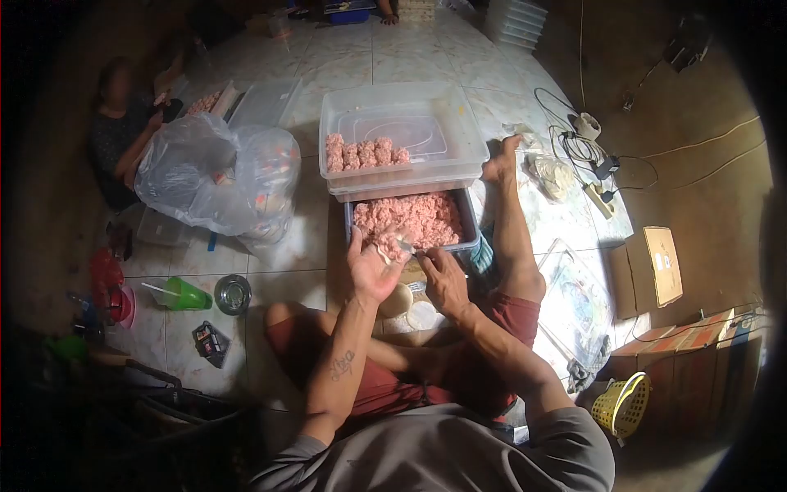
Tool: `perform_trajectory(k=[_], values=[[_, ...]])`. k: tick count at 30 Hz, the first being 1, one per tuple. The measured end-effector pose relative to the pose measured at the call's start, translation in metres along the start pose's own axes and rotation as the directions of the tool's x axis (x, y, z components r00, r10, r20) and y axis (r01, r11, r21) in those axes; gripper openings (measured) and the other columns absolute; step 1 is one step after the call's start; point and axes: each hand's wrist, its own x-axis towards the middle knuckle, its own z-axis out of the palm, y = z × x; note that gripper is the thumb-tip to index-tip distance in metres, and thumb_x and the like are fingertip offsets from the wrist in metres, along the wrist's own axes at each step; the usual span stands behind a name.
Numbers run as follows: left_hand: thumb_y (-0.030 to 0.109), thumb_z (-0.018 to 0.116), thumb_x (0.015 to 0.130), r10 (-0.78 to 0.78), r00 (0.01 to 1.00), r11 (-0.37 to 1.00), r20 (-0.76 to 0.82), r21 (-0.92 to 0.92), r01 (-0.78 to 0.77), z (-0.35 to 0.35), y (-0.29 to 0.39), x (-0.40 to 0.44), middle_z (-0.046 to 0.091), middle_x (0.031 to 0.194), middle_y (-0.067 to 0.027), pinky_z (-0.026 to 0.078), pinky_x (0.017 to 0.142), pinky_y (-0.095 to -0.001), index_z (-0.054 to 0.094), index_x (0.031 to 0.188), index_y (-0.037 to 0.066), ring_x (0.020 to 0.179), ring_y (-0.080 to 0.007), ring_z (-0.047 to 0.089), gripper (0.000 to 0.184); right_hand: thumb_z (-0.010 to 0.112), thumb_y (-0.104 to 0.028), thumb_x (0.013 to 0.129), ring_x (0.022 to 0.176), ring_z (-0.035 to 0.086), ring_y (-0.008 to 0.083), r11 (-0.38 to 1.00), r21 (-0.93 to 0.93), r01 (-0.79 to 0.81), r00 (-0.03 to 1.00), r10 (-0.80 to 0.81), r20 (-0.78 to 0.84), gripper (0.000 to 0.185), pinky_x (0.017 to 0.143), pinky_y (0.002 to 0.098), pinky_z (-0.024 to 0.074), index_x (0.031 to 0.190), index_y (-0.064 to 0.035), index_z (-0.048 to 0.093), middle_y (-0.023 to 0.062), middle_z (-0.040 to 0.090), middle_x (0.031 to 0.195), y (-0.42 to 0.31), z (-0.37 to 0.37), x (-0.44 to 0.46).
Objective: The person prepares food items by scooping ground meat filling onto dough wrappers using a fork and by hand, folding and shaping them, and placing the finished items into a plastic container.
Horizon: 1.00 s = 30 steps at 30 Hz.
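Note:
My left hand [375, 266] is palm up with a portion of pink minced meat [392, 243] on its fingers. My right hand [441, 280] is closed around a small utensil [407, 247], whose metal tip touches that meat. Both hands are over the near edge of a dark tray [473, 221] heaped with pink mince [418, 215]. Above its far side stands a clear plastic container [443, 123], holding several shaped meat portions [361, 154] along its near left side. Two round pale pieces [421, 315], perhaps lids or cups, lie below my hands.
Left are a plastic-bagged bundle [209, 176], a green cup [187, 293], a glass ashtray [233, 293] and a seated person [119, 135]. Right are cables [574, 148], a power strip [599, 200], cardboard boxes [672, 353] and a yellow basket [620, 406]. Another person's hand [389, 18] is at the top.

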Motion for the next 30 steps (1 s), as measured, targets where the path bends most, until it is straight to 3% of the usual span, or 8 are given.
perform_trajectory(k=[5, 7, 9, 11, 12, 16, 24, 30], values=[[0.06, 0.055, 0.096, -0.039, 0.998, 0.969, 0.048, -0.242, 0.049, -0.02, 0.012, -0.022, 0.032, 0.159, -0.0282, 0.023, 0.123, -0.0541, 0.04, 0.144, -0.007, 0.149, -0.0408, 0.029, 0.084, 0.058, -0.005, 0.083, 0.098, 0.06, 0.0363, 0.994, -0.035, 0.106, 0.984, -0.1, 0.146, 0.033, 0.083, 0.0451, 0.0507, 0.117, -0.0047, 0.061, 0.0156, 0.059, 0.105, 0.006, -0.025, -0.011], [0.059, 0.053, 0.097, 0.111, 0.991, 0.971, 0.079, -0.22, -0.092, -0.033, 0.019, -0.02, 0.027, 0.161, -0.0273, 0.023, 0.123, -0.0536, 0.037, 0.147, -0.007, 0.149, -0.0391, 0.028, 0.084, 0.058, -0.005, 0.085, 0.096, 0.06, 0.0405, 0.987, 0.116, -0.111, 0.969, 0.081, 0.235, 0.031, 0.083, 0.048, 0.0503, 0.116, -0.0041, 0.06, 0.0187, 0.06, 0.103, 0.014, -0.036, -0.011], [0.056, 0.05, 0.099, 0.097, 0.99, 0.978, 0.103, -0.195, -0.076, -0.036, 0.021, -0.026, 0.042, 0.152, -0.0281, 0.026, 0.123, -0.0525, 0.039, 0.147, -0.007, 0.144, -0.0379, 0.039, 0.08, 0.057, -0.005, 0.087, 0.097, 0.061, 0.044, 0.915, 0.293, -0.278, 0.938, 0.192, 0.29, 0.031, 0.082, 0.0503, 0.0505, 0.118, -0.0036, 0.061, 0.0214, 0.061, 0.102, 0.006, -0.051, 0.003], [0.057, 0.049, 0.099, -0.109, 0.929, 0.957, 0.355, -0.216, 0.195, -0.046, 0.016, -0.024, 0.046, 0.148, -0.0286, 0.033, 0.119, -0.052, 0.041, 0.145, -0.007, 0.135, -0.0387, 0.049, 0.079, 0.056, -0.004, 0.089, 0.097, 0.061, 0.0439, 0.915, 0.381, -0.132, 0.97, 0.041, 0.238, 0.034, 0.08, 0.0505, 0.0516, 0.123, -0.0062, 0.062, 0.0215, 0.06, 0.102, -0.003, -0.056, 0.016], [0.064, 0.048, 0.097, -0.106, 0.986, 0.993, 0.13, 0.068, 0.097, -0.017, 0.007, -0.034, 0.053, 0.143, -0.0262, 0.039, 0.115, -0.052, 0.044, 0.144, -0.007, 0.127, -0.0384, 0.056, 0.086, 0.056, -0.005, 0.088, 0.098, 0.063, 0.041, 0.973, 0.172, -0.156, 0.892, 0.064, 0.448, 0.041, 0.08, 0.0484, 0.053, 0.128, -0.011, 0.063, 0.02, 0.06, 0.104, -0.012, -0.061, 0.021], [0.064, 0.049, 0.096, -0.06, 0.997, 0.996, 0.054, -0.064, 0.063, -0.035, 0.006, -0.039, 0.059, 0.134, -0.0246, 0.042, 0.112, -0.0493, 0.051, 0.137, -0.007, 0.123, -0.0379, 0.058, 0.082, 0.054, -0.005, 0.085, 0.093, 0.065, 0.0381, 0.998, 0.004, -0.067, 0.842, 0.054, 0.537, 0.045, 0.078, 0.0461, 0.055, 0.128, -0.0135, 0.062, 0.0176, 0.06, 0.107, -0.011, -0.072, 0.031], [0.06, 0.046, 0.098, 0.226, 0.974, 0.972, -0.002, 0.06, -0.225, -0.039, -0.001, -0.034, 0.052, 0.144, -0.0248, 0.037, 0.116, -0.0487, 0.049, 0.14, -0.006, 0.134, -0.0373, 0.049, 0.079, 0.058, -0.004, 0.083, 0.086, 0.066, 0.0399, 0.966, 0.084, -0.245, 0.882, 0.186, 0.433, 0.039, 0.07, 0.0462, 0.0555, 0.122, -0.0087, 0.062, 0.0191, 0.059, 0.106, -0.041, -0.063, 0.019], [0.064, 0.042, 0.099, 0.108, 0.985, 0.993, 0.134, -0.056, -0.101, -0.015, 0.015, -0.039, 0.046, 0.151, -0.0228, 0.032, 0.118, -0.0515, 0.047, 0.144, -0.004, 0.141, -0.0376, 0.041, 0.082, 0.059, -0.003, 0.087, 0.086, 0.065, 0.0433, 0.962, 0.214, -0.168, 0.957, 0.108, 0.268, 0.036, 0.067, 0.0486, 0.0549, 0.123, -0.007, 0.061, 0.0211, 0.059, 0.106, -0.028, -0.06, 0.018]])
